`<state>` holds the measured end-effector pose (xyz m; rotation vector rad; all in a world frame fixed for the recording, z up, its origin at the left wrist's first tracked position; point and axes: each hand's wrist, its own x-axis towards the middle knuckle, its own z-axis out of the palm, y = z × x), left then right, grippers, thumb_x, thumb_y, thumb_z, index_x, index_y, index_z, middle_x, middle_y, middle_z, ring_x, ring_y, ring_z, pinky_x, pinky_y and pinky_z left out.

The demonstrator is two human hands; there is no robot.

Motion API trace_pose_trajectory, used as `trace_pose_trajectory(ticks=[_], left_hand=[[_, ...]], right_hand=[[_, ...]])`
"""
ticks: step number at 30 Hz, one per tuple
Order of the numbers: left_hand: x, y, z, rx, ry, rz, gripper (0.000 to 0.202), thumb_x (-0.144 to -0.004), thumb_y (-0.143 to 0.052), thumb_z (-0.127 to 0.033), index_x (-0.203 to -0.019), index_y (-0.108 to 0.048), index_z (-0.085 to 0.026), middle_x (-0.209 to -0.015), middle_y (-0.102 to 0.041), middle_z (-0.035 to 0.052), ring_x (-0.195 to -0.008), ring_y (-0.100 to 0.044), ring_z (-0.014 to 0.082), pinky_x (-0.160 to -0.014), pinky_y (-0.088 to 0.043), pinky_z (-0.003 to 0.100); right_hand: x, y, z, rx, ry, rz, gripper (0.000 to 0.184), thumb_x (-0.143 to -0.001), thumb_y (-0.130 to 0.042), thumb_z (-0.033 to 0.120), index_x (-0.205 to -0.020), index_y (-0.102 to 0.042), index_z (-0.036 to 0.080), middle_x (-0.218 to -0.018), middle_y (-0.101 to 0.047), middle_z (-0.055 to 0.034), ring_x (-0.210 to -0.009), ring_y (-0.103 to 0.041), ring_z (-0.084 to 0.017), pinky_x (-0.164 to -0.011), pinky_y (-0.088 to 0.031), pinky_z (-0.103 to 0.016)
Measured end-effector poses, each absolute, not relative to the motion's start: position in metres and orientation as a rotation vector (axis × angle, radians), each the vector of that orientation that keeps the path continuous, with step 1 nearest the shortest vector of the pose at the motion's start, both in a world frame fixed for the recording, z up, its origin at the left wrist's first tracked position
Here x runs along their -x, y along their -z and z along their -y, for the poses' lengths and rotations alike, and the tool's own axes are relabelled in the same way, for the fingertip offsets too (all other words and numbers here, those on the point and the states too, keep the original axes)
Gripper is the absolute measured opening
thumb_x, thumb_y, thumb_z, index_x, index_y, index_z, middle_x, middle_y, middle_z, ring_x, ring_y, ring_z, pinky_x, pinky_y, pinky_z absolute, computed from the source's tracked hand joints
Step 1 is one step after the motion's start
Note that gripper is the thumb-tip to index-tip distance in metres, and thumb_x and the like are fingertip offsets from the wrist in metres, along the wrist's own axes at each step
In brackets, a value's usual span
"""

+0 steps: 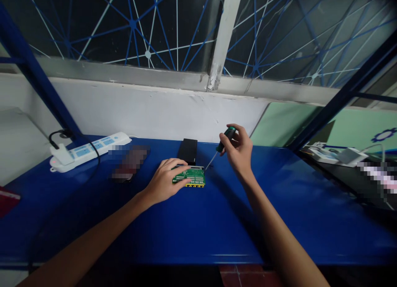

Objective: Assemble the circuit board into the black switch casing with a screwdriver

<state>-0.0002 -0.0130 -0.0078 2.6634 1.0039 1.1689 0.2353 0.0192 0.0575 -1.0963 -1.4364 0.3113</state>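
Note:
My left hand [167,181] grips a green circuit board [197,175] by its left end, thumb along the near side and fingers over the far side. Yellow ports [195,185] line the board's near edge. In my right hand [238,148] is a screwdriver [228,136] with a green and black handle, held at a slant. Its thin metal shaft runs down to the left, and the tip is at the board's right edge; whether it touches is too small to tell. Just behind the board lies a black flat case [187,150].
A white power strip [96,148] with a plugged-in black cable lies at the back left of the blue table [192,233]. Beside it is a blurred dark flat object [130,163]. White adapters and cables [350,156] sit at the far right. Blue frame posts stand on both sides.

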Motion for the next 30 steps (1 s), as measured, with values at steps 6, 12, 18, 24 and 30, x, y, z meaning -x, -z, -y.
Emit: trace_pose_trajectory(ticks=[6,12,18,24,30], left_hand=[[-0.002,0.009,0.013,-2.691,-1.263,-0.964,0.021,-0.086,-0.066,-0.028,-0.106,-0.066,-0.022,-0.102,-0.068,0.0072,-0.099,-0.06,0.0246,-0.085,-0.045,0.043],[-0.003,0.006,0.016,-2.802,-1.241,-0.966,0.014,-0.087,-0.064,-0.025,-0.099,-0.069,-0.019,-0.095,-0.07,0.0071,-0.095,-0.062,0.0238,-0.084,-0.043,0.042],[-0.003,0.004,0.018,-2.873,-1.26,-0.892,0.009,-0.091,-0.059,-0.021,-0.091,-0.068,-0.019,-0.087,-0.07,0.0038,-0.09,-0.062,0.0204,-0.084,-0.04,0.04],[-0.002,0.003,0.019,-2.896,-1.226,-0.902,0.015,-0.093,-0.055,-0.018,-0.084,-0.068,-0.018,-0.083,-0.069,0.0023,-0.089,-0.061,0.0187,-0.084,-0.039,0.039],[-0.002,0.003,0.018,-2.897,-1.247,-0.912,0.014,-0.093,-0.055,-0.02,-0.089,-0.068,-0.019,-0.085,-0.07,0.0034,-0.088,-0.062,0.0196,-0.084,-0.039,0.04]], right_hand=[[-0.212,-0.058,-0.01,1.024,-0.456,1.433,0.035,-0.083,-0.059,0.04,-0.113,-0.049,0.024,-0.073,-0.052,0.0025,-0.045,-0.053,-0.01,-0.041,-0.049,-0.027],[-0.204,-0.052,-0.007,1.01,-0.478,1.464,0.035,-0.084,-0.059,0.04,-0.114,-0.05,0.024,-0.07,-0.052,0.0036,-0.044,-0.052,-0.009,-0.042,-0.049,-0.027],[-0.2,-0.049,-0.006,0.998,-0.5,1.44,0.035,-0.083,-0.063,0.039,-0.112,-0.052,0.025,-0.067,-0.054,0.004,-0.044,-0.052,-0.009,-0.043,-0.049,-0.026],[-0.198,-0.047,-0.006,1.002,-0.505,1.442,0.036,-0.082,-0.064,0.039,-0.113,-0.052,0.026,-0.067,-0.055,0.004,-0.044,-0.054,-0.01,-0.042,-0.049,-0.027],[-0.198,-0.047,-0.006,0.993,-0.526,1.426,0.036,-0.082,-0.065,0.04,-0.112,-0.051,0.026,-0.068,-0.055,0.0042,-0.044,-0.055,-0.01,-0.041,-0.049,-0.026]])
